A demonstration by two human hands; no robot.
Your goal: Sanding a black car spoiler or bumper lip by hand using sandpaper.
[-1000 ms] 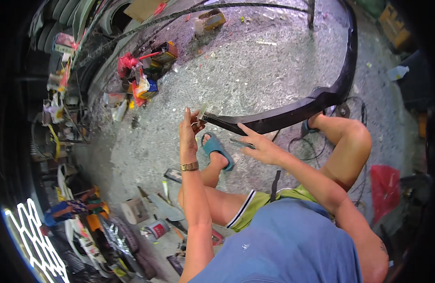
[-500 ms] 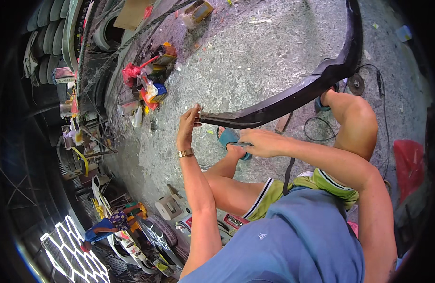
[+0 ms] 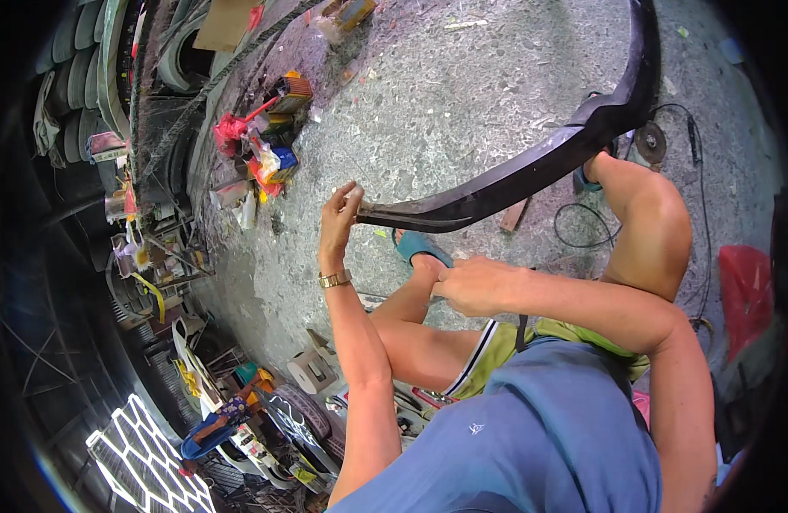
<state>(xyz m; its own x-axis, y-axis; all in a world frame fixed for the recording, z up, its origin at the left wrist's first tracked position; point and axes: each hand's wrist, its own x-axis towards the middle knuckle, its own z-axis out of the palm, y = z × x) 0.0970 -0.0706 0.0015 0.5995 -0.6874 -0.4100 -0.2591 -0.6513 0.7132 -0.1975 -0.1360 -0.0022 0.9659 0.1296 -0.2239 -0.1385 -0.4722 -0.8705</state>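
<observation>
A long, curved black car trim strip (image 3: pixel 514 175) runs from the upper right down to my left hand (image 3: pixel 336 227). That hand, with a gold watch at the wrist, pinches the strip's narrow end between thumb and fingers. Below the strip, apart from it, my right hand (image 3: pixel 475 286) is closed in front of my shin. Something thin shows at its fingertips, too small to name. The far part of the strip passes by my right foot and leaves the view at the top.
An angle grinder's disc (image 3: pixel 650 144) and black cable (image 3: pixel 697 162) lie on the rough concrete floor at the right, near a red plastic sheet (image 3: pixel 744 295). Several tins and bags (image 3: pixel 279 162) stand at the left. A wooden block (image 3: pixel 514 215) lies below the strip. Another person (image 3: pixel 219 427) is far off, lower left.
My right hand has drawn back, down and slightly away from the strip. My left hand keeps its hold on the strip's end, nearly unmoved. The view has shifted slightly.
</observation>
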